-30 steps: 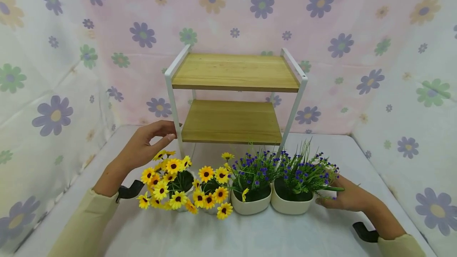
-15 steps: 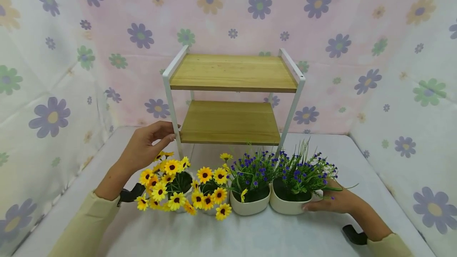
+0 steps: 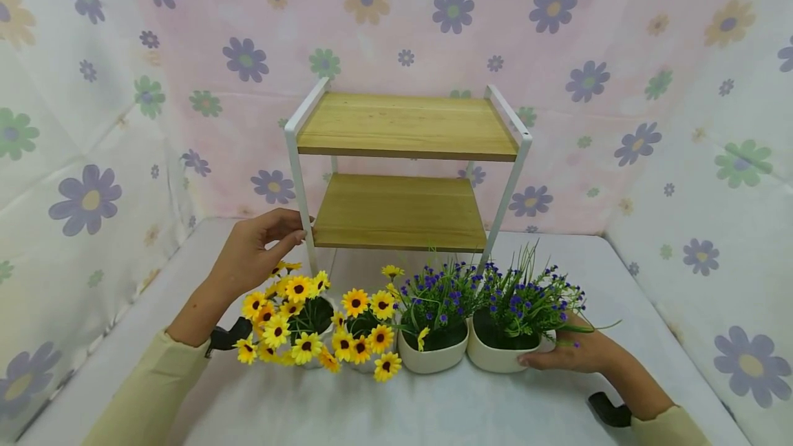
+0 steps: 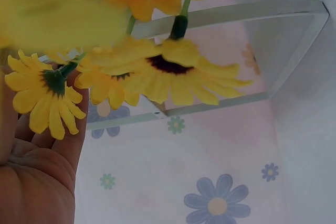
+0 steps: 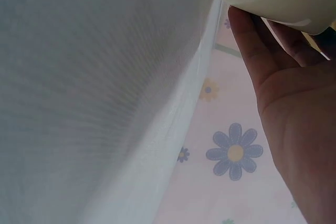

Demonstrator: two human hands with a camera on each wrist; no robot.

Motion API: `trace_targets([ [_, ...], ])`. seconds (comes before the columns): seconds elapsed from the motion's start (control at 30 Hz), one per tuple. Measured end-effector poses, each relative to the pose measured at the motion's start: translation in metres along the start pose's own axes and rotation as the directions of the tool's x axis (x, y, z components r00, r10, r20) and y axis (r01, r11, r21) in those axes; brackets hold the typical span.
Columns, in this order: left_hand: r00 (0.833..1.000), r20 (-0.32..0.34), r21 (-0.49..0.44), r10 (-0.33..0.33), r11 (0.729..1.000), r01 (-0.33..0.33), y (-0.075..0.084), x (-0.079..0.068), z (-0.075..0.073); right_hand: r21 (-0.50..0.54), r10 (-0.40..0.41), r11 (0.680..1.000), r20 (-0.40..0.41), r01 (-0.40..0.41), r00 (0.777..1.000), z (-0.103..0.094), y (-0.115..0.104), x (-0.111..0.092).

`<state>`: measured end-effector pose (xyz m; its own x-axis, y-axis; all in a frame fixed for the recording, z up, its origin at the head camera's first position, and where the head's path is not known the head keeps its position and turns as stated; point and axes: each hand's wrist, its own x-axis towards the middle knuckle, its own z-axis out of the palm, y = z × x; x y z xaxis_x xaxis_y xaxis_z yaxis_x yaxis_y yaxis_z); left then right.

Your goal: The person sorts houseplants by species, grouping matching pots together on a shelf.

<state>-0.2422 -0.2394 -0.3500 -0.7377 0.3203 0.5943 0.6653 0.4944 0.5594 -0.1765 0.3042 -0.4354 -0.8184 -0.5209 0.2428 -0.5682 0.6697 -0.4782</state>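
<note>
Head view, with both wrist views, as I watch from my remote station. The person's right hand (image 3: 573, 353) grips the outer end of the rounded, smooth cream pot (image 3: 503, 360) at the right end of the front row. Its thumb lies on the near wall; the other fingers reach round the end and are partly hidden under the tuft of small purple flowers and green grass (image 3: 523, 301). In the right wrist view I see fingertips against the pot's wall, with slim gaps between the fingers.

The person's left hand (image 3: 254, 250) holds the left front post of the two-tier shelf with pale wooden boards and a white frame (image 3: 405, 212), thumb to the front and fingers passing behind the post. In the left wrist view the yellow blooms cover the fingertips, so I cannot tell their exact contact there.

The gripped pot stands upright just beside a matching cream pot with purple flowers (image 3: 434, 361). Further left come two bunches of yellow, dark-centred artificial flowers, one (image 3: 365, 336) in the middle and one (image 3: 288, 308) below the left hand. All stand on the white cloth-covered table (image 3: 434, 411), before the shelf.
</note>
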Motion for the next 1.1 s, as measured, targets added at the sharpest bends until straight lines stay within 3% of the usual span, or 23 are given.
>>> trace_targets([
  [0.37, 1.000, -0.003, -0.012, -0.004, 1.000, 0.004, 0.000, 0.000, 0.000, -0.025, 0.055, 0.998, 0.001, -0.055, 0.998, -0.003, -0.005, 0.001],
  [0.6, 1.000, 0.001, -0.022, -0.006, 1.000, 0.006, 0.000, 0.000, 0.000, 0.024, 0.041, 0.999, -0.011, -0.041, 0.999, -0.005, -0.001, 0.000],
  [0.9, 1.000, 0.006, -0.005, 0.009, 1.000, -0.009, 0.000, 0.000, 0.001, 0.040, 0.131, 0.990, 0.010, -0.132, 0.991, -0.013, -0.003, -0.001],
  [1.1, 1.000, -0.003, -0.016, 0.025, 1.000, -0.025, -0.001, 0.002, 0.002, 0.015, 0.147, 0.989, 0.002, -0.147, 0.989, -0.025, -0.009, 0.001],
])
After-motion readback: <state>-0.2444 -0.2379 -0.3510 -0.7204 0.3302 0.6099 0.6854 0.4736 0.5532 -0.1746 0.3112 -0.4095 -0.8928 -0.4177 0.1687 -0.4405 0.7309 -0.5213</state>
